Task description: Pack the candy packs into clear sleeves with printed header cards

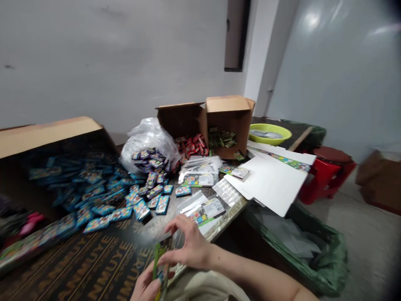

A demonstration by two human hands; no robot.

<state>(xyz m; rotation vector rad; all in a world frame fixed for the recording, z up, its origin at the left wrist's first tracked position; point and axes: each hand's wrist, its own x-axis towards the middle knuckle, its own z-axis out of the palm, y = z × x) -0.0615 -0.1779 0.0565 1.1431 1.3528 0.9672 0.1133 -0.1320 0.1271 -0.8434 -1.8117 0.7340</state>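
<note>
Near the table's front edge, my left hand (145,284) is closed around the lower end of a small green-edged packet (160,264) with a colourful print. My right hand (191,246) curls over its upper end, with thumb and fingers bent around it. Clear plastic film (158,229) shows beyond the packet, somewhat blurred. Small blue boxes (141,210) with colourful prints lie loose ahead of the hands. To the right of them are flat clear bags (191,202) and printed cards in clear sleeves (206,211). What is inside the packet I cannot make out.
A carton of blue boxes (90,123) lies open at left. Behind stand a clear bag of purple boxes (147,133) and cartons (230,104) with red and green packets. White card sheets (272,177), a yellow basin (271,140), a green-lined bin (335,255) and red stools (333,167) are at right.
</note>
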